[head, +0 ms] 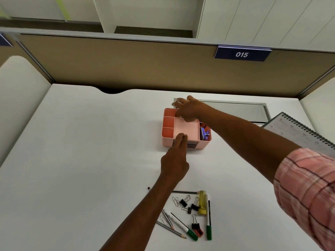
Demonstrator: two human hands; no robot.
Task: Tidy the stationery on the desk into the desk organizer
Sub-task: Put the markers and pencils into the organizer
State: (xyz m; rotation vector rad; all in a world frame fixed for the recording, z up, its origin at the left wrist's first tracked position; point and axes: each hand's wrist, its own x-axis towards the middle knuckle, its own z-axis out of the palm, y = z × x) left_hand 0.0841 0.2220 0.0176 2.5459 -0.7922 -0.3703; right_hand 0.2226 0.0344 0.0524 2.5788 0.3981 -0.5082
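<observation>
I read this as the middle of the loading step. The pink desk organizer (187,128) sits toward the back of the tabletop (90,160), and both hands are on it. My left hand (175,162) is flat-fingered, its straight fingertips pressing on the front rim to steady the box. My right hand (189,109) reaches over the rear left corner with its fingers bent down. Something small and silvery shows at their tips, but I cannot tell whether it is pinched. The right-side compartment (204,132) already holds a few clips. Most of the stationery lies loose near me, well apart from the organizer: green markers (208,218), pencils (171,230), binder clips (195,224) and paper clips (176,201). Next, I judge, one hand must come back to that pile and pick out a single piece cleanly.
</observation>
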